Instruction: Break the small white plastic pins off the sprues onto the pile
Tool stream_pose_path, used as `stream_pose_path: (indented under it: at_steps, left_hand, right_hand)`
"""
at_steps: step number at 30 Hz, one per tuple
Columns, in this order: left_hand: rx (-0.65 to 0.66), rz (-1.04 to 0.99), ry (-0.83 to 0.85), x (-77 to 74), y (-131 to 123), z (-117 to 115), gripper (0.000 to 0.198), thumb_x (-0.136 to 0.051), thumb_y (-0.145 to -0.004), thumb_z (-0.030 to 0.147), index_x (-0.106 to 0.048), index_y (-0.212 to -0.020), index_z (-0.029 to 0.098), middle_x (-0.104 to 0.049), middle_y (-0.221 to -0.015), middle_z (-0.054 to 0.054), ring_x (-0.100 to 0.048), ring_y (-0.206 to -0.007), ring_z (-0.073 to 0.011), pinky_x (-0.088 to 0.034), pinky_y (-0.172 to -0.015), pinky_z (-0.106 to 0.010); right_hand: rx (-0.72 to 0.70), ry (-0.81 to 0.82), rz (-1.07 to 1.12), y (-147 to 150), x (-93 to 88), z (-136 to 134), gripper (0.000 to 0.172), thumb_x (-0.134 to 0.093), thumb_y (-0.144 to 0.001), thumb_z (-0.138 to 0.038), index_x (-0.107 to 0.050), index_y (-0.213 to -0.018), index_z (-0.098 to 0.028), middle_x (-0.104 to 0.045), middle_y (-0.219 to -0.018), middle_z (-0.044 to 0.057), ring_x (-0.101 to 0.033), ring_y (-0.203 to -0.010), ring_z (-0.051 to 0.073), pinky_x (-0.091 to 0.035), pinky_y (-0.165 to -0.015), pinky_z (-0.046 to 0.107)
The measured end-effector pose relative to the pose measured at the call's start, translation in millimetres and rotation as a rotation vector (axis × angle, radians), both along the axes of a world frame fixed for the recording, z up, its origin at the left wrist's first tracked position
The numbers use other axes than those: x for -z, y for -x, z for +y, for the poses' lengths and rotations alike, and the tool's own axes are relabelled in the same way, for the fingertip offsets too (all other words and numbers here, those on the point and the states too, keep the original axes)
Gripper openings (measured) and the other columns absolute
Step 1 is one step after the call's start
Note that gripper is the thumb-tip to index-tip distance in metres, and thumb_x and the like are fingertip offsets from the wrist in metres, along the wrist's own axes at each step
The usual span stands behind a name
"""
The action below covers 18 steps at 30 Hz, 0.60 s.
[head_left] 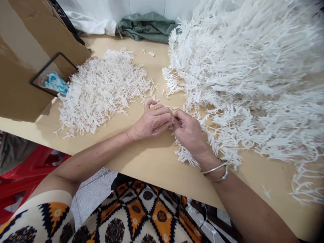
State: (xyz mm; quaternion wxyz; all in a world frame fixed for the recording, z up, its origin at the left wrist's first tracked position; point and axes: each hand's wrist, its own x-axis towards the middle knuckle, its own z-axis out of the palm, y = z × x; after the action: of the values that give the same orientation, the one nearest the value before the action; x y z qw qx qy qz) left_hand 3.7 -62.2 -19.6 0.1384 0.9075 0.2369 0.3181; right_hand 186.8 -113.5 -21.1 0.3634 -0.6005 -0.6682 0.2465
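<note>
My left hand (pixel 157 120) and my right hand (pixel 189 132) meet at the fingertips just above the table's near half. The left one is closed in a pinch, and the bit between its fingertips is too small to make out. My right hand is closed around a white plastic sprig (pixel 186 156), whose branching tips show below the palm; a small dark spot in its grip is unclear. To the left lies a heap of short white sprigs (pixel 106 89). A large mass of long white branching strands (pixel 240 67) spreads to the right, close to my right hand.
A cardboard box (pixel 20 67) stands at the left, with a black-framed holder (pixel 42 75) and a blue-and-white packet (pixel 57 83) beside it. Green cloth (pixel 148 27) and white cloth (pixel 91 23) lie along the tiled wall. Red stools (pixel 27 172) are below the table edge.
</note>
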Motion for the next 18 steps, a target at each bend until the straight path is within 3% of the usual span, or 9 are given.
stream_pose_path:
  at_steps: [7, 13, 15, 18]
  left_hand:
    - [0.026, -0.018, 0.032, -0.5, 0.1, -0.8, 0.019, -0.048, -0.104, 0.028, -0.058, -0.088, 0.023, -0.073, -0.091, 0.002, -0.064, -0.085, -0.013, -0.026, -0.109, -0.043]
    - [0.248, -0.048, 0.056, -3.6, -8.5, -19.3, 0.014, -0.049, -0.107, 0.03, -0.061, -0.101, 0.027, -0.078, -0.1, 0.007, -0.07, -0.096, -0.0106, -0.021, -0.118, -0.042]
    - [0.099, -0.127, 0.04, -5.7, -5.7, -16.7, 0.011, -0.053, -0.106, 0.032, -0.06, -0.099, 0.026, -0.075, -0.093, 0.006, -0.068, -0.091, -0.0109, -0.03, -0.111, -0.041]
    - [-0.343, -0.356, 0.02, -6.9, 7.8, 1.6, 0.02, -0.057, -0.104, 0.036, -0.053, -0.088, 0.023, -0.063, -0.081, 0.003, -0.059, -0.077, -0.0119, -0.041, -0.09, -0.036]
  right_hand:
    - [-0.017, -0.01, -0.049, -0.2, -0.7, -0.3, 0.015, -0.051, -0.088, -0.017, -0.051, -0.075, -0.022, -0.056, -0.071, 0.001, -0.049, -0.07, 0.017, -0.034, -0.069, 0.033]
    - [0.077, 0.032, -0.031, -12.0, -3.9, 7.5, 0.024, -0.053, -0.093, -0.029, -0.046, -0.071, -0.023, -0.046, -0.065, -0.002, -0.04, -0.062, 0.014, -0.029, -0.064, 0.033]
    - [0.103, 0.0, -0.01, -16.1, -2.7, 8.4, 0.021, -0.053, -0.095, -0.031, -0.05, -0.075, -0.022, -0.049, -0.069, -0.001, -0.042, -0.065, 0.015, -0.032, -0.067, 0.033]
    - [0.085, -0.003, 0.062, -19.8, -2.0, 5.0, 0.02, -0.054, -0.096, -0.032, -0.051, -0.079, -0.022, -0.049, -0.071, -0.002, -0.044, -0.069, 0.015, -0.034, -0.07, 0.033]
